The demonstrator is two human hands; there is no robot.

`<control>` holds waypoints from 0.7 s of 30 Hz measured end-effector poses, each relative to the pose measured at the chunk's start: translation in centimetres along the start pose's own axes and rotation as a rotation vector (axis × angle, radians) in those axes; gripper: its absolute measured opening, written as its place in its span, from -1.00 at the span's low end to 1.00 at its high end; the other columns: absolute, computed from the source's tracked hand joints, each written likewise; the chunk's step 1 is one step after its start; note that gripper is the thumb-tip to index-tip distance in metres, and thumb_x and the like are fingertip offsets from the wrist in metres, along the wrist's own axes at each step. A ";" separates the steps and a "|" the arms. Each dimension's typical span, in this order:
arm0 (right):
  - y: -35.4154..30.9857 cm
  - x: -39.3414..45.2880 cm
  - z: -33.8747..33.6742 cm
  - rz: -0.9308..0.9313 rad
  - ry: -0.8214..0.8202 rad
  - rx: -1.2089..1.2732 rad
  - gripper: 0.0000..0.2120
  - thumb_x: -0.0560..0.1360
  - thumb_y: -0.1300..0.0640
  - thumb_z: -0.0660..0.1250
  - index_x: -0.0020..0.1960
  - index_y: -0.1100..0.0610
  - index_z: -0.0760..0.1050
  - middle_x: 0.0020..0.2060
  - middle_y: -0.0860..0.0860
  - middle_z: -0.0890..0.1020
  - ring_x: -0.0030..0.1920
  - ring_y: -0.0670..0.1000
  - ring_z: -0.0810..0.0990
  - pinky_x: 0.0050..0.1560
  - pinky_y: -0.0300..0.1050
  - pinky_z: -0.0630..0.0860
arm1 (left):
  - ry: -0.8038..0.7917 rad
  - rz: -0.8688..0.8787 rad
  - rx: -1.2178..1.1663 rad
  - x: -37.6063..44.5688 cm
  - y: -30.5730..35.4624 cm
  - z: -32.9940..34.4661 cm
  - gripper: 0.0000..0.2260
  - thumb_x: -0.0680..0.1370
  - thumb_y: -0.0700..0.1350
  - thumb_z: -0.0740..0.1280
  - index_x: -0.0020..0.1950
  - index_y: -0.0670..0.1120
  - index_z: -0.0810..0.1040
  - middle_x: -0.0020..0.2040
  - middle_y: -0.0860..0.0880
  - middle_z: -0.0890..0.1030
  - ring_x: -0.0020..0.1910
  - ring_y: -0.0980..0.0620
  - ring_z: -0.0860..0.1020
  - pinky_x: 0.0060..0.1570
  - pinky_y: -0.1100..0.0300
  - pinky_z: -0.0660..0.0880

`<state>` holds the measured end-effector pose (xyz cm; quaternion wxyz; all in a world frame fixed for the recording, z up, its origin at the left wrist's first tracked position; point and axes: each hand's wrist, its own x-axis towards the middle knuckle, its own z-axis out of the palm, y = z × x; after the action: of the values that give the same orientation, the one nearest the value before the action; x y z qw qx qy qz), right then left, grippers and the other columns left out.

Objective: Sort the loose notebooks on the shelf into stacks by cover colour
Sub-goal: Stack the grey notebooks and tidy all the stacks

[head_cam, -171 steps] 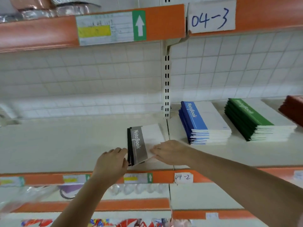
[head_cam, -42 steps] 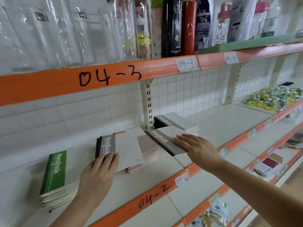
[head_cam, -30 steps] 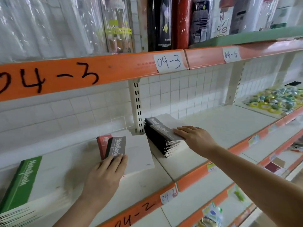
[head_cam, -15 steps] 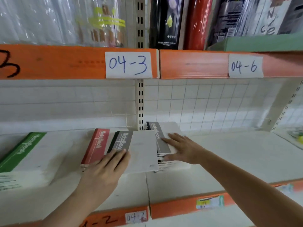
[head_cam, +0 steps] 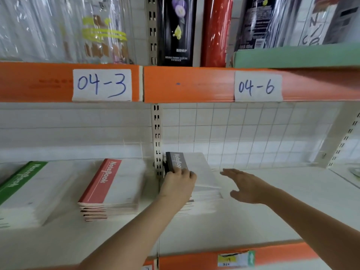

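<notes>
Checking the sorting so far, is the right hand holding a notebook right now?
No, the right hand hovers open with straight fingers beside the grey notebook stack; only the left hand is on that stack.

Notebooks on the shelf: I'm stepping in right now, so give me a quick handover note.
Left hand rests on the black stack's top notebook, fingers at its spine. Right hand is open, beside that stack, holding nothing. Black stack sits right of the upright post; red stack and green stack lie to its left. Three colours look stacked. Left: square up the black stack; check outside this view for strays.
</notes>
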<state>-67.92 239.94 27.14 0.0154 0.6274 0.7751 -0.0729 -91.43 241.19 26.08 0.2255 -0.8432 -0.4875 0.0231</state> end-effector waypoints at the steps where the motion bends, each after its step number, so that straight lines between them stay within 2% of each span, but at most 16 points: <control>1: 0.2 0.3 0.0 0.015 0.014 0.028 -0.34 0.51 0.05 0.26 0.54 -0.03 0.07 0.52 -0.08 0.15 0.46 -0.01 0.23 0.41 -0.08 0.25 | -0.033 -0.020 -0.034 0.3 -0.1 0.1 -0.58 0.57 -0.18 0.16 0.43 -0.20 0.23 0.35 -0.19 0.39 0.30 -0.20 0.39 -0.03 0.04 0.46; 5: -0.7 1.6 -0.2 0.033 0.015 0.309 -0.43 0.52 0.05 0.26 0.50 -0.02 0.19 0.46 -0.05 0.30 0.40 0.01 0.33 0.36 -0.08 0.29 | -0.037 -0.063 -0.223 0.2 -1.1 0.7 -0.54 0.57 0.09 0.06 0.41 -0.08 0.29 0.41 -0.07 0.36 0.32 -0.09 0.35 0.11 0.06 0.43; 7: -1.5 2.4 0.0 0.085 -0.022 0.520 -0.44 0.54 0.01 0.26 0.50 0.01 0.20 0.46 -0.04 0.29 0.42 0.01 0.31 0.37 -0.10 0.26 | -0.071 -0.090 -0.282 -0.3 -1.9 0.9 -0.40 0.54 0.25 0.06 0.49 -0.05 0.20 0.52 -0.08 0.22 0.40 -0.10 0.30 0.22 0.04 0.36; 9: -2.1 3.7 0.3 0.152 -0.021 0.649 -0.36 0.52 -0.16 0.27 0.50 0.04 0.20 0.45 -0.05 0.30 0.44 0.02 0.28 0.39 -0.11 0.21 | -0.163 -0.171 -0.386 -0.7 -2.9 1.1 -0.12 0.43 0.47 0.07 0.57 -0.04 0.01 0.58 -0.07 0.07 0.47 -0.10 0.24 0.28 0.03 0.34; 11: -2.1 5.1 0.9 0.201 -0.040 0.672 -0.13 0.33 -0.49 0.24 0.44 0.05 0.30 0.37 -0.07 0.40 0.37 0.04 0.37 0.37 -0.06 0.27 | -0.253 -0.237 -0.478 -0.9 -3.7 1.2 0.12 0.24 0.61 0.14 0.57 -0.05 -0.05 0.56 -0.07 0.15 0.44 -0.10 0.30 0.24 0.05 0.39; 12: -2.2 5.7 1.4 0.216 -0.053 0.678 -0.08 0.27 -0.55 0.22 0.39 0.07 0.36 0.30 -0.06 0.46 0.30 0.04 0.44 0.31 -0.07 0.32 | -0.279 -0.252 -0.518 -1.0 -3.8 1.1 0.18 0.17 0.63 0.21 0.55 -0.07 -0.01 0.52 -0.07 0.23 0.40 -0.08 0.35 0.19 0.08 0.41; 13: -2.5 5.9 1.5 0.241 -0.068 0.688 -0.13 0.29 -0.53 0.22 0.33 0.11 0.41 0.22 -0.05 0.51 0.22 0.02 0.48 0.24 -0.10 0.35 | -0.297 -0.259 -0.561 -1.1 -3.8 1.0 0.20 0.13 0.61 0.28 0.54 -0.08 0.03 0.48 -0.06 0.30 0.36 -0.07 0.37 0.12 0.12 0.41; 15: -3.3 6.5 1.7 0.252 -0.116 0.760 -0.22 0.31 -0.48 0.26 0.25 0.11 0.49 0.12 -0.05 0.57 0.12 0.00 0.54 0.22 -0.11 0.39 | -0.328 -0.259 -0.630 -0.9 -3.4 0.8 0.18 0.16 0.51 0.40 0.54 -0.12 0.03 0.45 -0.05 0.34 0.36 -0.04 0.37 0.02 0.19 0.33; 18: -4.6 7.5 2.3 0.251 -0.122 0.809 -0.19 0.27 -0.51 0.24 0.28 0.06 0.50 0.18 0.03 0.59 0.14 0.05 0.57 0.28 0.01 0.43 | -0.343 -0.247 -0.705 -0.2 -2.8 0.9 0.23 0.19 0.43 0.47 0.58 -0.11 -0.11 0.50 -0.02 0.28 0.39 -0.01 0.34 0.06 0.21 0.32; 21: -4.8 8.1 2.0 0.334 -0.099 0.828 -0.17 0.32 -0.50 0.21 0.30 0.11 0.48 0.18 0.07 0.58 0.15 0.09 0.57 0.28 0.01 0.43 | -0.336 -0.259 -0.869 0.1 -2.7 2.0 0.33 0.09 0.49 0.45 0.59 -0.04 -0.19 0.50 0.03 0.28 0.39 0.03 0.36 0.23 0.19 0.38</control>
<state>-74.47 246.53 24.66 -0.1883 0.6932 0.5669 -0.4032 -94.07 243.14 25.40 -0.2283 -0.7763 -0.5828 -0.0749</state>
